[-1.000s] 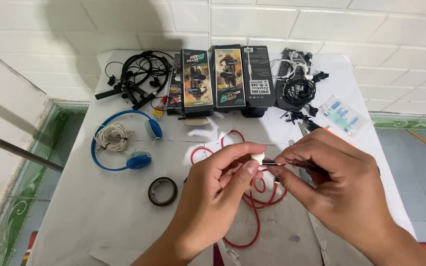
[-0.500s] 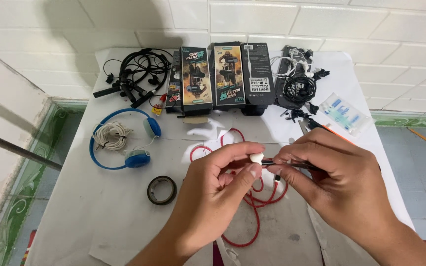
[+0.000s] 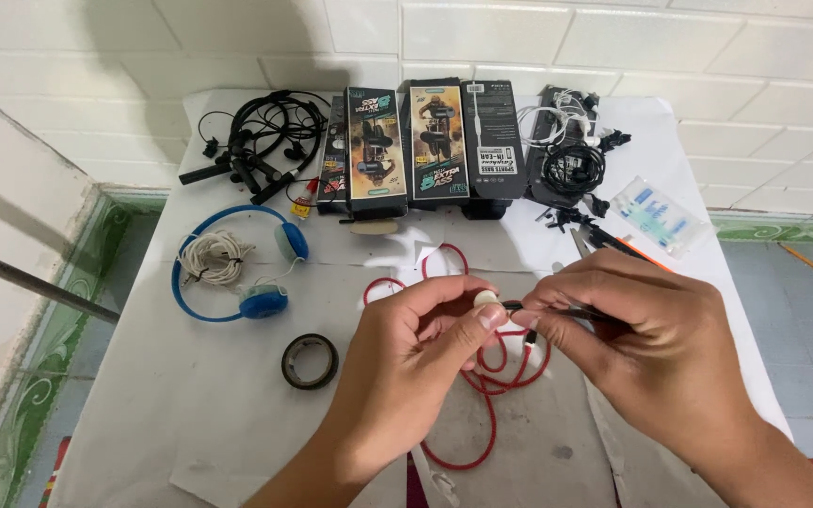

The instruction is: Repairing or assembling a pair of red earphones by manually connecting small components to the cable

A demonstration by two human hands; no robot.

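My left hand (image 3: pixel 421 343) pinches a small white earbud tip (image 3: pixel 487 299) between thumb and forefinger. My right hand (image 3: pixel 646 329) meets it from the right, its fingertips closed on a small dark earphone piece (image 3: pixel 514 307) at the end of a red cable (image 3: pixel 482 386). The red cable loops on the white table (image 3: pixel 143 414) under both hands. The two pieces touch between my fingertips.
Blue headphones (image 3: pixel 270 282) with a coiled white cable lie at the left. A roll of black tape (image 3: pixel 310 361) sits near my left wrist. Several earphone boxes (image 3: pixel 425 141) stand at the back, with black cables (image 3: pixel 256 132) left and more earphones (image 3: pixel 571 160) right. A clear packet (image 3: pixel 659 216) lies at right.
Both hands stay close together over the red cable; the fingers have shifted slightly around the earbud pieces. Nothing else has moved.
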